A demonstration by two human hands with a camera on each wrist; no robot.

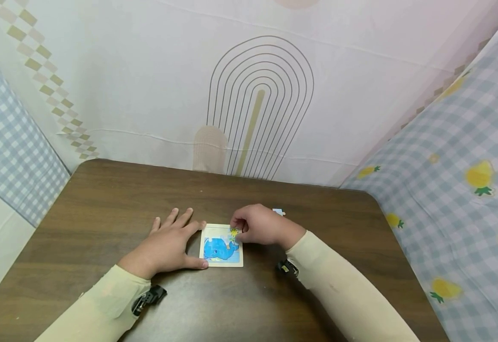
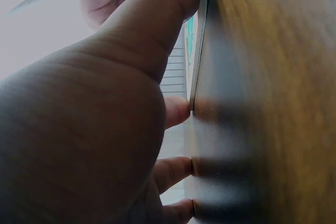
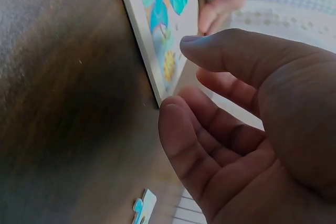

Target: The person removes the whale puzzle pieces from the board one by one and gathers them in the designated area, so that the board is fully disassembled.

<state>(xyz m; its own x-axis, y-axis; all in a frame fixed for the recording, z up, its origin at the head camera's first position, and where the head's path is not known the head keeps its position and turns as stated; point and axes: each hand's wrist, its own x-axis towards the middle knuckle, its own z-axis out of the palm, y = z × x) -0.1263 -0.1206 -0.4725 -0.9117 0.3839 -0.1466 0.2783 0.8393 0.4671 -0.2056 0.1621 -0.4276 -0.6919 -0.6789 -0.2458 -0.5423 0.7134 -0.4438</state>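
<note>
Cream-rimmed, one puzzle tray holding one whale picture lies below centre in my head view. I see the left hand touching it, fingers spread; the right hand, thumb and fingertips apart; one loose piece lower right of centre.

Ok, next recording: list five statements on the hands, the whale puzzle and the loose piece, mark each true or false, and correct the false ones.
1. The left hand touches the puzzle. True.
2. The right hand's thumb and fingertips meet. False: the right hand has its thumb apart from its fingertips.
3. A loose piece lies on the table, outside the puzzle. True.
4. The printed whale is red. False: the whale is blue.
5. The printed sun is yellow. True.
</note>
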